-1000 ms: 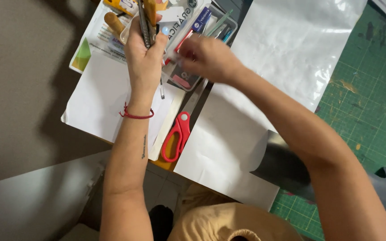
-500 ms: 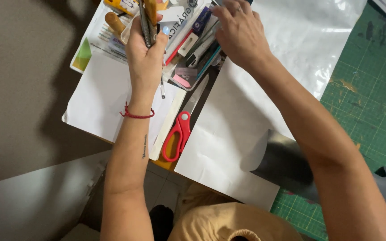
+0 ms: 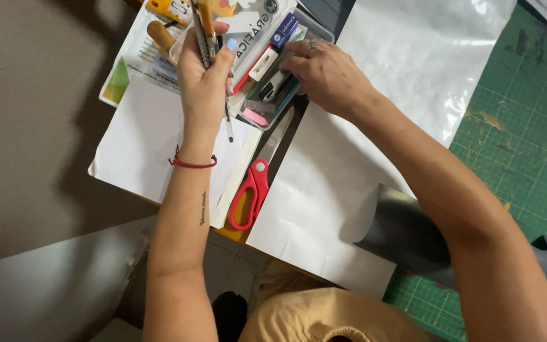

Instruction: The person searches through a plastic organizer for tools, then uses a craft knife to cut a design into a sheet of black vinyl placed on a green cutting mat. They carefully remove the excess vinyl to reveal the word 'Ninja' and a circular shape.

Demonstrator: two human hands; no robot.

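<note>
A clear plastic case [image 3: 267, 95] full of pens, markers and small tools is lying at about twelve o'clock on the counter [image 3: 238, 233], and both hands are working around it. The left hand [image 3: 205, 82] is closing tightly around a bundle of tools [image 3: 202, 28], among them a yellow-handled one and a dark metal one, holding them upright just at ten o'clock from the case. A thin pencil [image 3: 228, 123] is hanging down from under that hand. A red string bracelet [image 3: 191, 163] is circling the left wrist. The right hand [image 3: 327, 73] is resting palm down at two o'clock from the case, its fingers curling narrowly into the contents; whether it is gripping any one item cannot be told.

Red-handled scissors [image 3: 254, 183] are lying at six o'clock from the case, blades pointing up toward it, shut, beside a long white ruler-like strip [image 3: 238, 174]. White paper sheets [image 3: 137, 142] are spreading under the left forearm at eight o'clock, and a larger white sheet [image 3: 324, 209] is lying under the right forearm. A glossy clear plastic sheet [image 3: 432, 57] is covering the area at two o'clock. A green cutting mat [image 3: 527, 152] is showing at three o'clock, and a curled dark grey sheet [image 3: 400, 228] is sitting at five o'clock beside the right elbow.
</note>
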